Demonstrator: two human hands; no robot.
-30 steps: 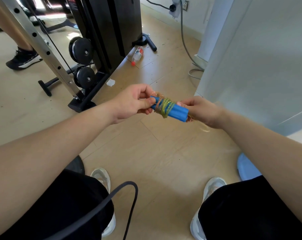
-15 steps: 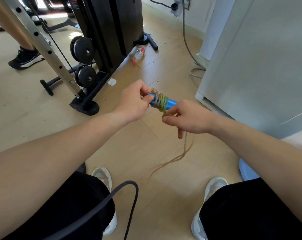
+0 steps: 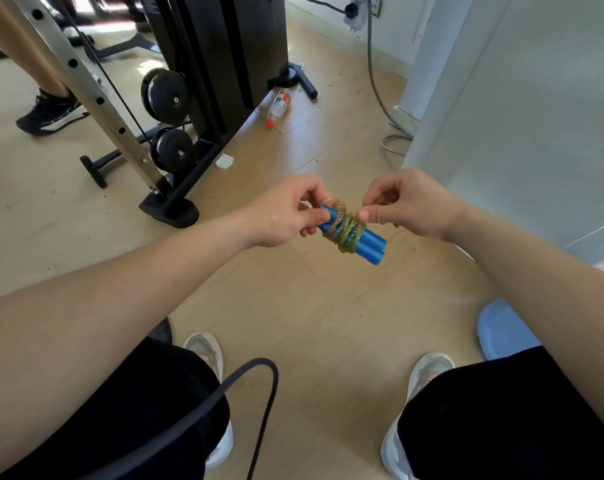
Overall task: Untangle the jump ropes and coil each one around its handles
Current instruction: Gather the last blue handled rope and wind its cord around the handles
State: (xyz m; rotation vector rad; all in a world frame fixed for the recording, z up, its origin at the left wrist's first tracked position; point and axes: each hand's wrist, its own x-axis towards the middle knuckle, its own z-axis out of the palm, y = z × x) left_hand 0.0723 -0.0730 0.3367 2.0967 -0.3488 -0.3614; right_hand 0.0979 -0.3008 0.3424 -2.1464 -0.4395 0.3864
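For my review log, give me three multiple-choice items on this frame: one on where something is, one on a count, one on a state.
1. The red-capped bottle lies:
A) on the floor by the black machine
B) on the person's lap
C) on a shelf

2. Blue handles in the bundle:
A) one
B) two
C) four

3. The rope is:
A) stretched flat on the floor
B) hung on the machine
C) wound round the handles

Key:
1 A: it lies on the floorboards at the machine's base.
2 B: two round ends show side by side.
3 C: its turns ring both handles, while the left hand grips one end.
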